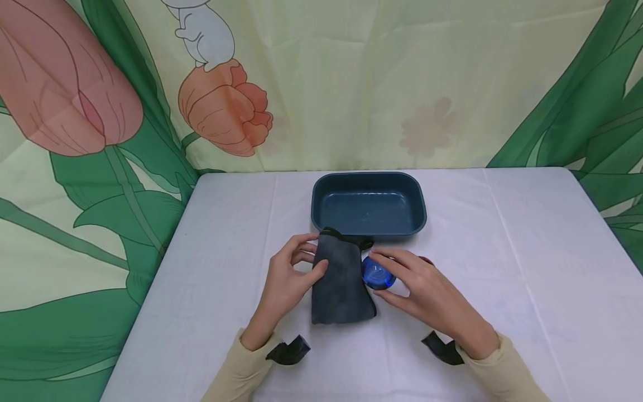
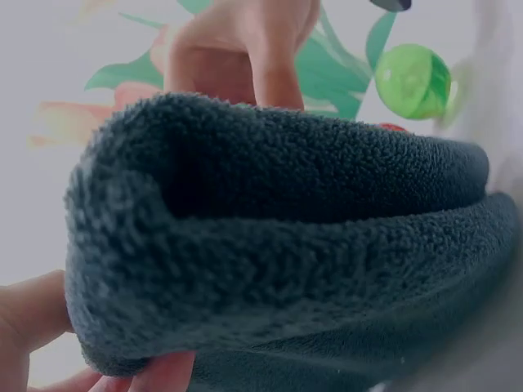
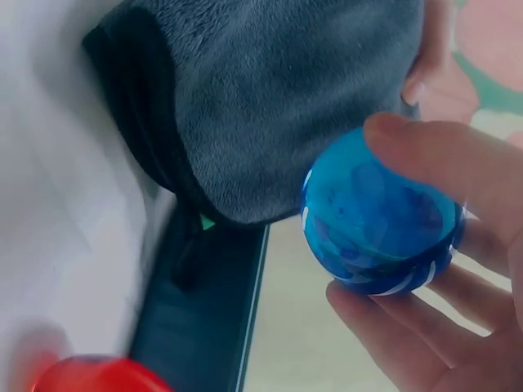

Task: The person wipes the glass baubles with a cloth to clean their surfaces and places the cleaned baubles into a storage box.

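Observation:
My left hand [image 1: 290, 276] grips a folded grey-blue towel [image 1: 341, 285] by its left side, thumb on the front and fingers behind. Dark trim runs along the towel's far edge. In my right hand [image 1: 427, 285] is a clear blue ball [image 1: 378, 273], held between thumb and fingers close to the towel's right side. The right wrist view shows the ball [image 3: 380, 216] between thumb and fingertips, with the towel [image 3: 286, 98] behind it. Seen from the left wrist, the towel [image 2: 286, 261] has an open fold between its fuzzy layers.
Just beyond the towel, a dark blue rectangular tub [image 1: 369, 228] stands on the white-covered table [image 1: 502, 234]. A clear green ball [image 2: 413, 82] appears past the towel in the left wrist view. Something red [image 3: 102, 376] shows low in the right wrist view.

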### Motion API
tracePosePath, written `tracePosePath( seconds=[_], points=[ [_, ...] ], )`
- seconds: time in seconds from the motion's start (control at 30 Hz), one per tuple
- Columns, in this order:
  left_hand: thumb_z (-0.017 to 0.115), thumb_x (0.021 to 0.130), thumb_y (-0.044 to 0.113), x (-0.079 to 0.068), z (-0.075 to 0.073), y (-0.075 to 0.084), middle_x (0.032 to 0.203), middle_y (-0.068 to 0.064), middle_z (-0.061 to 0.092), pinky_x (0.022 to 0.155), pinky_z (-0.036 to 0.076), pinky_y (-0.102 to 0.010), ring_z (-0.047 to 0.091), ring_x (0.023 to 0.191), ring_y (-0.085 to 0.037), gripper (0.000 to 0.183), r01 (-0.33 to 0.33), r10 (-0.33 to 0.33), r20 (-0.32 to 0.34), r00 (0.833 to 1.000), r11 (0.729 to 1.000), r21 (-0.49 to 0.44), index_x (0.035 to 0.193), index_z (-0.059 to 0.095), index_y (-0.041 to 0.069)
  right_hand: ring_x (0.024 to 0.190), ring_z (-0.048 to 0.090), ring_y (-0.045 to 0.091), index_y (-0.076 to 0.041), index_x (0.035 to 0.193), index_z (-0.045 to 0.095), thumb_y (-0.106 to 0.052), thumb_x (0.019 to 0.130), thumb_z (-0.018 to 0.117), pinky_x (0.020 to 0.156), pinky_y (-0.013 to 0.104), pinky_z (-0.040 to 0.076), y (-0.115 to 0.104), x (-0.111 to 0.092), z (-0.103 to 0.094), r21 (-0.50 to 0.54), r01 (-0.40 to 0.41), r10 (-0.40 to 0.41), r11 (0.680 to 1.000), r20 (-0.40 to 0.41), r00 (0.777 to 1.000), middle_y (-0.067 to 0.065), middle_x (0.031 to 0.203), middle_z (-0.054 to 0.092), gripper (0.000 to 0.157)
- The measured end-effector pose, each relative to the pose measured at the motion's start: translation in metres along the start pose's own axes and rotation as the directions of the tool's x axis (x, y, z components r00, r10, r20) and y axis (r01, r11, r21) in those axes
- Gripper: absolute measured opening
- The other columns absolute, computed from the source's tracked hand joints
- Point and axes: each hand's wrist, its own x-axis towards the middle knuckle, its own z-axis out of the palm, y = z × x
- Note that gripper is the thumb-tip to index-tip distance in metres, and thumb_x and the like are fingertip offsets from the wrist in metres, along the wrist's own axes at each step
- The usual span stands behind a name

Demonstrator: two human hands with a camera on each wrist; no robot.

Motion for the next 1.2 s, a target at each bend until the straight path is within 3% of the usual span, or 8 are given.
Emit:
tracePosePath(
  seconds=[0.13,0.37,0.57,0.7,0.83,0.97,1.1,1.2],
  points=[
    [0.07,0.078,0.001,0.001,0.001,0.004,0.094,-0.013,0.061,0.058,0.054,-0.025,0.063,0.078,-0.023,0.042,-0.004,0.004,0.004,1.0,1.0,-0.017,0.118,0.056,-0.001,0.112,0.051,0.014,-0.013,0.133,0.05,-0.052,0.085,0.051,0.086,0.037,0.051,-0.003,0.006,0.002,0.035,0.018,-0.017,0.999,-0.021,1.0,0.003,0.127,0.05,0.062],
    [0.069,0.08,0.002,0.002,0.007,0.007,0.095,-0.014,0.061,0.058,0.055,-0.025,0.063,0.08,-0.024,0.042,0.015,-0.014,0.015,1.0,0.998,-0.068,0.119,0.055,0.0,0.114,0.051,0.017,-0.01,0.133,0.049,-0.024,0.069,0.081,0.086,0.034,0.051,-0.009,0.013,0.008,0.108,0.035,-0.03,0.994,-0.045,0.999,0.005,0.128,0.05,0.073],
    [0.07,0.081,0.006,0.002,0.012,0.008,0.099,-0.013,0.061,0.061,0.055,-0.025,0.063,0.085,-0.023,0.042,0.03,-0.028,0.031,0.999,0.996,-0.083,0.12,0.054,0.001,0.113,0.052,0.018,-0.009,0.131,0.051,-0.023,0.068,0.082,0.087,0.036,0.05,-0.01,0.017,0.014,0.131,0.028,-0.022,0.991,-0.047,0.999,0.005,0.127,0.051,0.072],
    [0.07,0.081,0.009,0.0,0.009,0.008,0.108,-0.011,0.06,0.068,0.055,-0.027,0.061,0.095,-0.021,0.045,0.051,-0.04,0.1,0.994,0.993,-0.108,0.122,0.053,0.002,0.115,0.051,0.019,-0.009,0.131,0.051,-0.022,0.068,0.082,0.088,0.036,0.05,-0.01,0.017,0.014,0.14,0.024,-0.017,0.99,-0.048,0.999,0.006,0.128,0.05,0.071],
    [0.067,0.082,0.004,-0.002,0.004,0.004,0.121,-0.011,0.055,0.077,0.055,-0.031,0.055,0.106,-0.022,0.049,0.049,-0.008,0.215,0.977,0.982,-0.183,0.127,0.05,0.0,0.116,0.05,0.019,-0.01,0.132,0.05,-0.022,0.068,0.083,0.088,0.035,0.05,-0.008,0.017,0.012,0.134,0.018,-0.011,0.991,-0.053,0.999,0.005,0.129,0.05,0.073],
    [0.056,0.082,-0.011,-0.001,0.001,-0.001,0.128,-0.017,0.049,0.084,0.052,-0.035,0.05,0.114,-0.026,0.05,0.007,0.086,0.312,0.946,0.959,-0.283,0.131,0.044,-0.006,0.115,0.051,0.018,-0.01,0.132,0.05,-0.033,0.073,0.077,0.089,0.034,0.049,-0.005,0.016,0.009,0.148,0.005,0.003,0.989,-0.059,0.998,0.004,0.129,0.05,0.069],
    [0.049,0.079,-0.02,-0.001,0.0,-0.004,0.133,-0.019,0.045,0.088,0.049,-0.037,0.046,0.119,-0.028,0.055,-0.027,0.153,0.359,0.921,0.942,-0.333,0.132,0.042,-0.007,0.115,0.052,0.016,-0.011,0.132,0.05,-0.046,0.081,0.06,0.089,0.033,0.049,-0.003,0.016,0.006,0.161,-0.012,0.022,0.987,-0.062,0.998,0.002,0.129,0.05,0.063],
    [0.054,0.08,-0.018,0.0,0.0,-0.005,0.134,-0.017,0.045,0.088,0.049,-0.038,0.046,0.12,-0.026,0.055,-0.041,0.172,0.374,0.911,0.942,-0.334,0.132,0.043,-0.006,0.114,0.052,0.016,-0.011,0.132,0.05,-0.04,0.078,0.069,0.089,0.031,0.048,-0.001,0.016,0.006,0.169,-0.008,0.02,0.986,-0.074,0.997,0.001,0.128,0.05,0.064]
  ],
)
